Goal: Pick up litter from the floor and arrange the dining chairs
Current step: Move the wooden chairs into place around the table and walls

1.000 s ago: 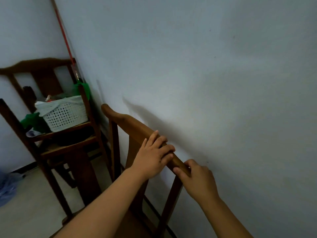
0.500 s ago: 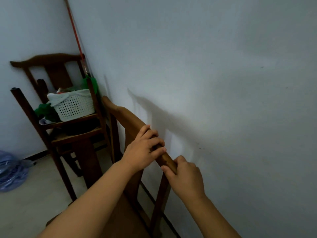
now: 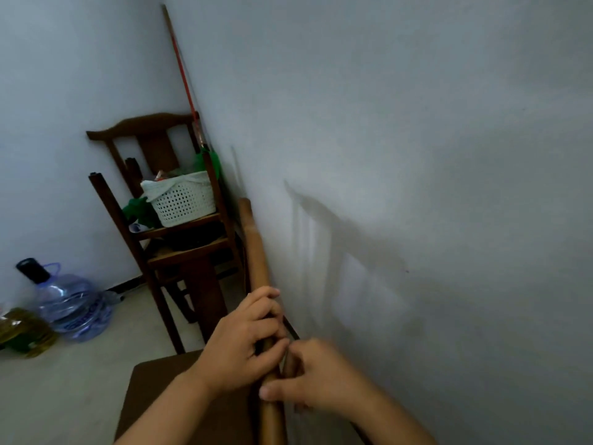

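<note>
Left hand (image 3: 244,345) and right hand (image 3: 316,377) both clamp the chair's top rail (image 3: 256,258), its long axis running lower centre to mid-frame along the wall (image 3: 417,155).

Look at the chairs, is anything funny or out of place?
Yes. In the corner, an upturned chair sits stacked upside down on another chair, legs pointing up, with a white basket resting on it. That is odd for dining chairs. Both hands grip the top rail of a third chair beside the wall.

Wall (image 3: 417,155) hems chair (image 3: 256,252); floor (image 3: 80,380) leftward open.
</note>
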The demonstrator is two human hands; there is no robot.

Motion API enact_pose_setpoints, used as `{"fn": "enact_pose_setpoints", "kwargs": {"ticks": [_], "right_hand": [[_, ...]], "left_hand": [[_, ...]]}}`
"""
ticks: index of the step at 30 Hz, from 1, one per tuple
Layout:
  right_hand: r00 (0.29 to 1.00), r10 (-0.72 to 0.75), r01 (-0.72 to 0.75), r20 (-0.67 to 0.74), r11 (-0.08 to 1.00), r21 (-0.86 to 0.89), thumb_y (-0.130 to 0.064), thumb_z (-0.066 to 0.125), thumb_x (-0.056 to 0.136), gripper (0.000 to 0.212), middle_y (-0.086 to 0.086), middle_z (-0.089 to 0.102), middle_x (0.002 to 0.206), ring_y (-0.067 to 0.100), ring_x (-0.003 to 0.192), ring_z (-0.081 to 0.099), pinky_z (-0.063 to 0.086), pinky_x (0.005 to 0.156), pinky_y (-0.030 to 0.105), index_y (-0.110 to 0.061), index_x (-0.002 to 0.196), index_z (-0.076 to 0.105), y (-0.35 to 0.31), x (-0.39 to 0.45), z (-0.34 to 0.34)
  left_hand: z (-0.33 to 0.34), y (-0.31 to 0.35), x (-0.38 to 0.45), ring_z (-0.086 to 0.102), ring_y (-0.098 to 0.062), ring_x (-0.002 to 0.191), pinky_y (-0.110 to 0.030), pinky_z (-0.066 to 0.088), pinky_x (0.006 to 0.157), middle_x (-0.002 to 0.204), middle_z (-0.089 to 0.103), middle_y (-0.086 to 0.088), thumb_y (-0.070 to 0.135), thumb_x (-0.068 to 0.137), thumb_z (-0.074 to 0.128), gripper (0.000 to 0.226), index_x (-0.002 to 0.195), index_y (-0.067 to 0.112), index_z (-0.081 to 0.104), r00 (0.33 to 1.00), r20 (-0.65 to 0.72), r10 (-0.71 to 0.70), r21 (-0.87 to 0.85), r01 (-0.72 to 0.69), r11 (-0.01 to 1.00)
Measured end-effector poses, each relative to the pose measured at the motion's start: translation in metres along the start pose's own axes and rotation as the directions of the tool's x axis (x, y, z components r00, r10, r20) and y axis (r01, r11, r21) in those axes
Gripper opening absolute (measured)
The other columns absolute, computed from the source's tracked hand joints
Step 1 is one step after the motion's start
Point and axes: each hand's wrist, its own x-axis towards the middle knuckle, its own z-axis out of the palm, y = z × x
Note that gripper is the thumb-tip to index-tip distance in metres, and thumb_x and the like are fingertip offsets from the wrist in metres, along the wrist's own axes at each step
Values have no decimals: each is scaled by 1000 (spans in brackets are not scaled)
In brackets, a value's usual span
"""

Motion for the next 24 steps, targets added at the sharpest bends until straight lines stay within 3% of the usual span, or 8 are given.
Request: {"fn": "enact_pose_setpoints", "kwargs": {"ticks": [3, 6, 10, 13, 16, 19, 21, 24], "right_hand": [[993, -58, 53, -98, 997, -55, -41, 82, 60, 33, -6, 58, 68, 10, 66, 56, 46, 62, 27, -25, 69, 54, 12, 6, -20], [977, -47, 37, -207, 998, -51, -36, 84, 59, 31, -1, 66, 76, 12, 71, 62, 53, 67, 29, -23, 75, 60, 20, 5, -40], [956, -30, 17, -291, 999, -45, -36, 82, 62, 38, 0, 68, 83, 9, 77, 65, 56, 70, 24, -18, 90, 63, 17, 1, -47], [923, -38, 18, -384, 998, -57, -42, 77, 67, 38, -5, 66, 88, 5, 80, 62, 54, 72, 21, -23, 96, 62, 7, 5, -45], [895, -88, 28, -437, 990, -141, -43, 69, 76, 41, -5, 63, 98, 7, 87, 60, 53, 79, 25, -25, 111, 57, -7, 21, -48], [907, -151, 93, -394, 982, -163, -36, 64, 83, 43, -2, 61, 112, 9, 95, 58, 50, 84, 26, -29, 123, 51, -19, 44, -52], [927, -186, 147, -327, 979, -141, -28, 61, 86, 47, 1, 56, 127, 10, 99, 56, 48, 85, 25, -34, 129, 45, -21, 60, -53], [950, -265, 236, -166, 956, -177, -16, 62, 86, 62, -3, 43, 141, 10, 111, 51, 43, 88, 23, -43, 135, 35, -19, 82, -57]], "left_hand": [[-7, 4, -7, 27, 4, 135, -9, 25, 108, 104, 58, 16, 43, 84, 56, 18, 83, 28, 67, 999, 13, -30, -75, 31, 997], [-11, 5, -4, 19, 11, 136, -7, 20, 107, 124, 49, 25, 52, 79, 57, 31, 103, 34, 64, 992, 36, -121, -130, 124, 984], [-12, 4, 6, -6, 8, 140, -21, 13, 113, 151, 1, 31, 56, 76, 62, 77, 142, 39, 25, 936, 106, -336, -182, 350, 919], [-12, 7, 14, 3, -4, 143, -26, 21, 112, 155, -18, 19, 54, 78, 62, 101, 149, 30, -6, 862, 145, -486, -215, 507, 835], [-6, 9, 15, 27, -17, 140, -35, 35, 111, 159, -3, 8, 61, 73, 62, 110, 147, 29, -14, 801, 171, -574, -232, 599, 767], [-2, 9, 13, 56, -23, 116, -39, 52, 93, 148, 34, -3, 68, 57, 62, 123, 146, 33, -15, 693, 254, -675, -278, 721, 635], [-1, 14, 12, 62, -21, 100, -35, 56, 84, 128, 52, -5, 55, 61, 67, 121, 143, 37, -20, 627, 335, -703, -338, 777, 532], [-4, 27, 12, 61, -15, 73, -25, 53, 61, 93, 58, -3, 26, 74, 65, 112, 142, 41, -22, 618, 370, -694, -425, 777, 465]]}}
